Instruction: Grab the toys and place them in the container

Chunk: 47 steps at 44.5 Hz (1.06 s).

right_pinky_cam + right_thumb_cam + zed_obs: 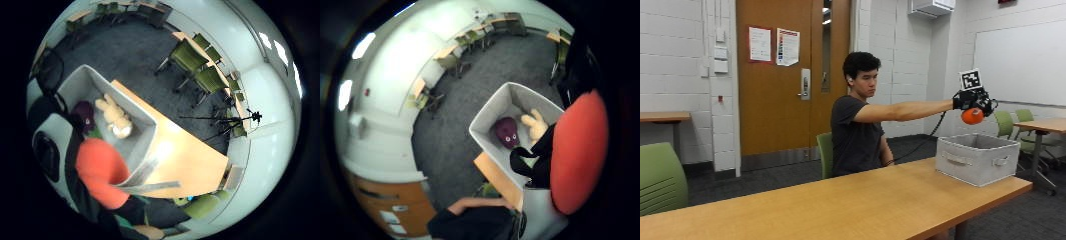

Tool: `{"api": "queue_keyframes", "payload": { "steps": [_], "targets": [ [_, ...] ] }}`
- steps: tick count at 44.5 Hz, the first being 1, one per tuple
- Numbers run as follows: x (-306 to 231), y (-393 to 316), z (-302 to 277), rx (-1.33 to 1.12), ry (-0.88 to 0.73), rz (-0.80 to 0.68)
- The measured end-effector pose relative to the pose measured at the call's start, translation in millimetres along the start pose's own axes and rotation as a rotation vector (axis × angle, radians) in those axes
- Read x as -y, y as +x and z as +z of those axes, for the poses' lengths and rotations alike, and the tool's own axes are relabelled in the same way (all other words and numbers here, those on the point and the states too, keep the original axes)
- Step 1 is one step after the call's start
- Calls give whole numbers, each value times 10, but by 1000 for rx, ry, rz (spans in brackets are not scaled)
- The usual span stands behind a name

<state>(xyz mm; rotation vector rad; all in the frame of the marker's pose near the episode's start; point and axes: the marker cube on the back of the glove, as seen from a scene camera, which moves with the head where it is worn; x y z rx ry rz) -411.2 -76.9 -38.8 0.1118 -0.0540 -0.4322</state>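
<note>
In the outside view my gloved right hand [971,99] is stretched out at shoulder height above the grey fabric container [977,158], and it grips an orange round toy [972,116]. The same orange toy [100,170] fills much of both palm views [579,150]. Down inside the container [492,117] lie a cream plush toy [115,117] and a dark purple plush toy [506,131] with eyes. The container stands near the right end of the wooden table [840,200].
The person sits behind the table on a green chair [825,150]. Another green chair [660,180] stands at the left, and more chairs and a table [1039,125] at the right. The wooden tabletop left of the container is bare.
</note>
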Motion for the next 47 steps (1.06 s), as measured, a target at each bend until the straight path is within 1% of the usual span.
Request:
{"api": "queue_keyframes", "payload": {
  "steps": [5, 9, 11, 15, 17, 22, 24, 26, 28, 32, 35, 42, 47],
  "targets": [
    [-89, -80, 205, 71, -110, -123],
    [-130, 75, 316, -1, -157, -96],
    [-168, 184, 331, -37, -156, -116],
    [-286, 291, 233, 67, -153, -135],
    [-360, 443, 211, 34, -157, -148],
    [-495, 879, 157, -60, -171, -24],
    [-567, 996, 134, -100, -153, -28],
    [-647, 1096, 106, -112, -134, -62],
    [-738, 1239, 76, -120, -120, -57],
    [-997, 1685, 33, -141, -114, 86],
    [-1229, 1959, 39, -134, -129, 147],
    [-1678, 2371, 123, -115, -125, 191],
    [-1836, 2548, 193, -95, -141, 211]
  ]
}}
